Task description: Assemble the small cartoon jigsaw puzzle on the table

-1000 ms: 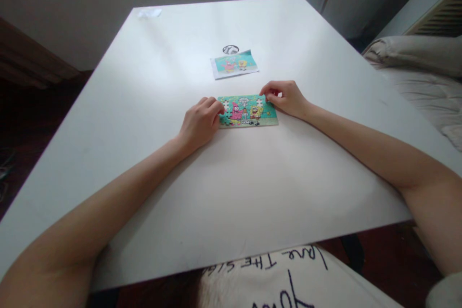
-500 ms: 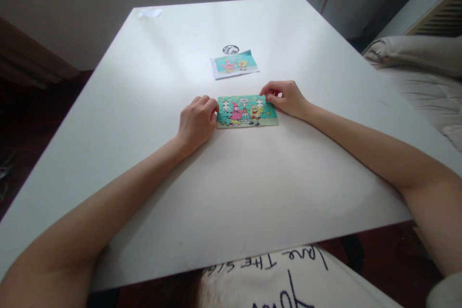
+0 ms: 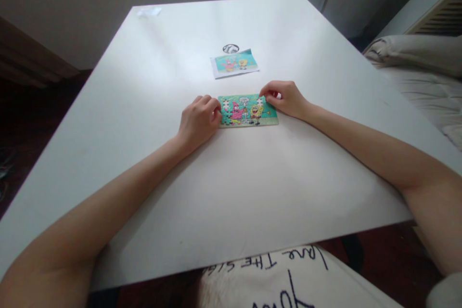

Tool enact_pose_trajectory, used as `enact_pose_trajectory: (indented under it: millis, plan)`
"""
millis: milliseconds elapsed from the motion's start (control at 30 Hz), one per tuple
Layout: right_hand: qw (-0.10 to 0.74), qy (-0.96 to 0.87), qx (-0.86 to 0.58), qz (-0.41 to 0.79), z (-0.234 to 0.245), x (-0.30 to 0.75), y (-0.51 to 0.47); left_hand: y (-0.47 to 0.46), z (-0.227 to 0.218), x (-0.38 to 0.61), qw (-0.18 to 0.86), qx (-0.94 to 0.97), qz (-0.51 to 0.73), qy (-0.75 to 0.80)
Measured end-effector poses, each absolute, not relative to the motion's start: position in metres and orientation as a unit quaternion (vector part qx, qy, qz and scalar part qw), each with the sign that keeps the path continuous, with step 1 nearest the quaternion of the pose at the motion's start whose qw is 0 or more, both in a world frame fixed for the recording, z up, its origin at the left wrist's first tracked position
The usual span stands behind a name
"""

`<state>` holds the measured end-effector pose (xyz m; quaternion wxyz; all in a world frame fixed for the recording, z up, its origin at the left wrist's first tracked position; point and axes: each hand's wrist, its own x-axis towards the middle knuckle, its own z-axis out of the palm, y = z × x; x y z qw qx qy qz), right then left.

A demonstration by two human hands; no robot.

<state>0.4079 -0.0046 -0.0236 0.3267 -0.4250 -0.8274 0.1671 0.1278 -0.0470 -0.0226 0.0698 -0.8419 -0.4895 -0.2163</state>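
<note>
1 jigsaw puzzle [image 3: 248,111] at frame centre, w/ 2 visible gaps along its top edge. 1 reference card [image 3: 234,63] above it, 1 dark round mark [image 3: 230,48] just past that. 1 crumpled scrap [image 3: 148,11] upper left. 2 hands: left hand [image 3: 198,121], right hand [image 3: 285,97]. 1 table [image 3: 252,192].

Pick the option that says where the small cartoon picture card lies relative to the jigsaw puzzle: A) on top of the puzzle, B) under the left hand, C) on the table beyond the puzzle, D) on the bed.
C: the picture card lies flat on the white table beyond the puzzle, apart from it.
</note>
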Motion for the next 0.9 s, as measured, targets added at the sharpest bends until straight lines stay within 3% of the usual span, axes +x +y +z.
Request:
enact_pose_trajectory:
  millis: [900]
  plan:
    - [0.297,-0.864,-0.393,0.108,-0.0264,0.4081,-0.0049,-0.0468,-0.0223,0.1285,0.045,-0.866,-0.209,-0.452]
